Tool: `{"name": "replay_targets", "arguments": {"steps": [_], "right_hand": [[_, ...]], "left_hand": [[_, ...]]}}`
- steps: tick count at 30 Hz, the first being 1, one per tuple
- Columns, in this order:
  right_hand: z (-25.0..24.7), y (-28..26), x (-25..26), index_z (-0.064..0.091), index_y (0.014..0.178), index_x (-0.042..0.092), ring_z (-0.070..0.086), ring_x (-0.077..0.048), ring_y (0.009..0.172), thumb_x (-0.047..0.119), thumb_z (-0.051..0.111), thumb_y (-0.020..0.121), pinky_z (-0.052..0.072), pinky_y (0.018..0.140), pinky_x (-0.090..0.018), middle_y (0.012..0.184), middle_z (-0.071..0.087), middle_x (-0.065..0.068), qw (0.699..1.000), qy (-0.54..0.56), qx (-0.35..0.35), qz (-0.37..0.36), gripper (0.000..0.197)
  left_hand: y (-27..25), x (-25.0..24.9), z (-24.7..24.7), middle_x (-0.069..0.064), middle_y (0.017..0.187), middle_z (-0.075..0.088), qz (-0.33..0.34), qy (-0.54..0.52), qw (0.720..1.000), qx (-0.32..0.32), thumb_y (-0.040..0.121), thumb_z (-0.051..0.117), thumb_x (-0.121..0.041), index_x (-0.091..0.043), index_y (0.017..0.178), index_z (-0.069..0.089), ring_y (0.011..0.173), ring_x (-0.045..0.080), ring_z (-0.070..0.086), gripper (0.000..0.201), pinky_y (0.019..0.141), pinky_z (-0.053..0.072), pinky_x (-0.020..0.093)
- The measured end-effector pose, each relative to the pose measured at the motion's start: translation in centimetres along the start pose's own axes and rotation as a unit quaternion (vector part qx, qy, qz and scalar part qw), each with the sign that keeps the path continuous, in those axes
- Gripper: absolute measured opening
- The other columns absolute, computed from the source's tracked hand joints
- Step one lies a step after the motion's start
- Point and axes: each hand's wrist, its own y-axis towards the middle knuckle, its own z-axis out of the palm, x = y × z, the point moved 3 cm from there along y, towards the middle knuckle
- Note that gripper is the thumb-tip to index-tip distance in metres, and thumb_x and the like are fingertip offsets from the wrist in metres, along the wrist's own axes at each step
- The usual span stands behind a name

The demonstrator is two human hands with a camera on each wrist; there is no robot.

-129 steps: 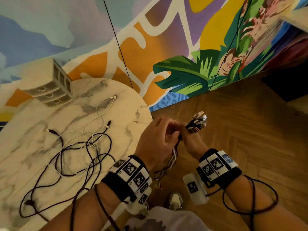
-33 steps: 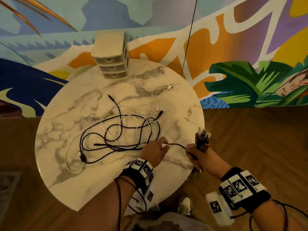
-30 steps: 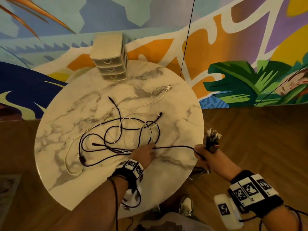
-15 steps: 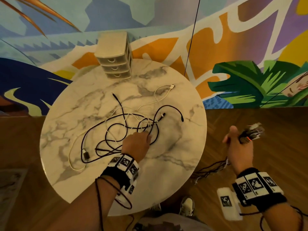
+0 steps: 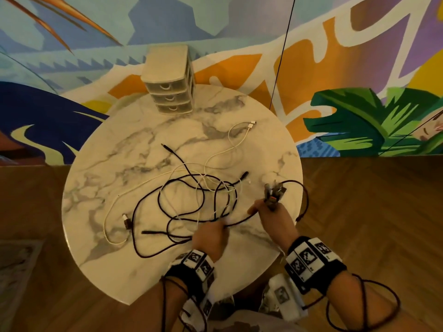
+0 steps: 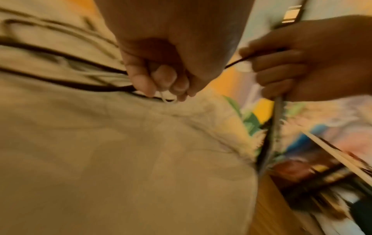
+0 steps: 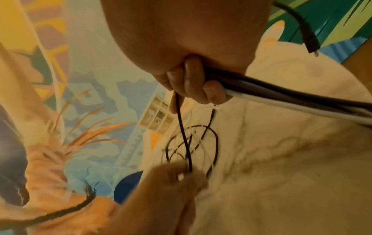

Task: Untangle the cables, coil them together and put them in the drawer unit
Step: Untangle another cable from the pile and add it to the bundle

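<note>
Drawer unit (image 5: 169,80) drawers closed; left hand (image 5: 211,238) pinches cables (image 5: 182,202), right hand (image 5: 275,216) grips bundle.

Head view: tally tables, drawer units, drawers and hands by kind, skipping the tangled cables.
Marble table: 1
Drawer unit: 1
Drawers: 3
Hands: 2 (left hand pinches black cable, right hand grips cable bundle)
Total: 7

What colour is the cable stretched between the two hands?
Black. The cable runs from the left hand to the right hand, clearest in the head view.
</note>
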Motion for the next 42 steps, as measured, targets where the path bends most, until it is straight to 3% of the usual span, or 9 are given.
{"name": "replay_targets", "arguments": {"steps": [7, 14, 19, 23, 25, 28, 32, 37, 42], "right_hand": [[-5.1, 1.3, 1.5, 0.069, 0.083, 0.004, 0.024, -0.008, 0.035, 0.027, 0.039, 0.102, 0.020, 0.038, -0.022, 0.039, 0.030, 0.009, 0.964, 0.238, -0.117, -0.032, 0.042], [-6.3, 0.5, -2.3, 0.064, 0.064, 0.006, 0.043, -0.018, 0.048, 0.048, 0.041, 0.097, 0.030, 0.050, -0.030, 0.051, 0.047, -0.001, 0.995, -0.035, -0.080, 0.046, 0.058], [-3.8, -0.9, 2.4, 0.050, 0.052, 0.010, 0.054, -0.028, 0.059, 0.047, 0.044, 0.096, 0.042, 0.062, -0.036, 0.056, 0.056, -0.010, 0.993, -0.033, -0.117, 0.016, 0.058], [-1.8, -1.8, 4.8, 0.060, 0.053, 0.010, 0.048, -0.006, 0.047, 0.047, 0.045, 0.095, 0.037, 0.053, -0.020, 0.047, 0.053, 0.005, 0.988, 0.031, -0.142, -0.050, 0.058], [-0.7, -2.4, 4.9, 0.071, 0.070, 0.015, 0.050, -0.007, 0.054, 0.044, 0.047, 0.094, 0.040, 0.055, -0.013, 0.063, 0.063, -0.001, 0.988, 0.048, -0.122, -0.085, 0.045], [1.4, -2.4, 3.7, 0.074, 0.089, 0.019, 0.047, -0.021, 0.053, 0.049, 0.049, 0.091, 0.045, 0.060, -0.038, 0.064, 0.062, -0.007, 0.992, -0.025, -0.061, -0.110, 0.039], [4.5, -1.6, 1.9, 0.071, 0.098, 0.017, 0.057, -0.024, 0.066, 0.077, 0.026, 0.081, 0.049, 0.068, -0.042, 0.080, 0.068, -0.008, 0.967, -0.220, 0.072, -0.103, 0.077], [4.6, -0.3, 1.3, 0.069, 0.080, 0.013, 0.060, -0.028, 0.073, 0.038, 0.047, 0.095, 0.048, 0.068, -0.037, 0.080, 0.067, -0.009, 0.952, -0.285, 0.106, -0.035, 0.037], [2.2, -0.3, 2.7, 0.063, 0.070, 0.013, 0.058, -0.026, 0.068, 0.035, 0.051, 0.095, 0.046, 0.067, -0.035, 0.073, 0.064, -0.011, 0.968, -0.246, 0.046, -0.035, 0.035]], "left_hand": [[2.4, 5.6, -2.4, 0.011, 0.113, 0.065, -0.085, -0.014, 0.996, -0.029, 0.099, 0.035, -0.038, -0.021, 0.119, 0.056, 0.102, 0.032, 0.060, 0.034, 0.079, 0.049, 0.037], [1.1, 7.0, -1.8, 0.010, 0.106, 0.067, -0.051, 0.021, 0.998, -0.022, 0.099, 0.033, -0.041, -0.021, 0.109, 0.059, 0.098, 0.031, 0.062, 0.035, 0.073, 0.046, 0.034], [0.7, 5.8, -2.7, 0.009, 0.111, 0.066, -0.039, 0.065, 0.997, -0.032, 0.100, 0.030, -0.040, -0.017, 0.114, 0.059, 0.102, 0.030, 0.061, 0.040, 0.074, 0.043, 0.032], [-0.7, 4.7, -2.7, 0.006, 0.108, 0.066, -0.048, 0.105, 0.992, -0.041, 0.098, 0.028, -0.044, -0.022, 0.111, 0.061, 0.099, 0.028, 0.062, 0.041, 0.075, 0.047, 0.034], [-1.2, 4.3, -2.5, 0.003, 0.108, 0.066, -0.032, 0.111, 0.992, -0.041, 0.099, 0.030, -0.042, -0.021, 0.110, 0.061, 0.099, 0.025, 0.062, 0.039, 0.075, 0.046, 0.033], [-1.6, 3.3, -2.7, 0.002, 0.106, 0.065, -0.015, 0.127, 0.990, -0.054, 0.099, 0.029, -0.042, -0.020, 0.103, 0.061, 0.098, 0.023, 0.061, 0.039, 0.075, 0.045, 0.031], [-1.8, 1.5, -2.6, 0.004, 0.097, 0.066, 0.012, 0.136, 0.989, -0.051, 0.098, 0.031, -0.043, -0.020, 0.097, 0.061, 0.089, 0.026, 0.062, 0.038, 0.071, 0.048, 0.035], [-1.7, 0.2, -2.8, 0.006, 0.093, 0.066, 0.054, 0.132, 0.989, -0.040, 0.096, 0.037, -0.039, -0.018, 0.095, 0.060, 0.085, 0.028, 0.062, 0.031, 0.068, 0.048, 0.035], [-1.5, 2.4, -2.6, 0.004, 0.093, 0.066, 0.039, 0.025, 0.998, -0.039, 0.096, 0.042, -0.038, -0.019, 0.095, 0.058, 0.089, 0.025, 0.061, 0.025, 0.070, 0.047, 0.033]]}}
